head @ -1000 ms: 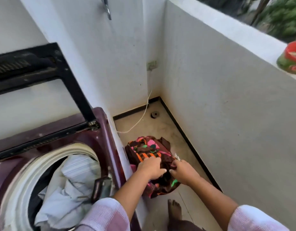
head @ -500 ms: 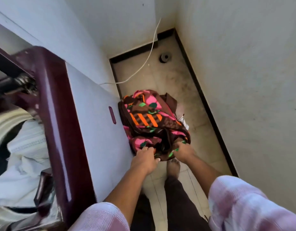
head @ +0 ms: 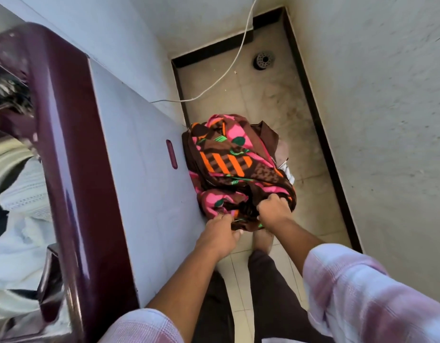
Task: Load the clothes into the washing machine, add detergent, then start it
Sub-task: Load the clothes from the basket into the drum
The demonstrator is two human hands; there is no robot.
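Hands (head: 220, 233) (head: 273, 210) grip patterned cloth (head: 229, 164) beside washer (head: 144, 169)

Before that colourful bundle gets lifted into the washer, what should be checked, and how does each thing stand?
1. Left hand gripping the patterned cloth bundle: ok, fingers closed on its near edge.
2. Right hand gripping it: ok, fist bunched in the fabric.
3. Washing machine open: ok, pale laundry shows in the drum.
4. Room left in the drum: cannot tell.
5. White cable clear of the bundle: cannot tell, it runs close behind.
6. Loose pieces under the bundle: not ok, other fabric pokes out beside it.
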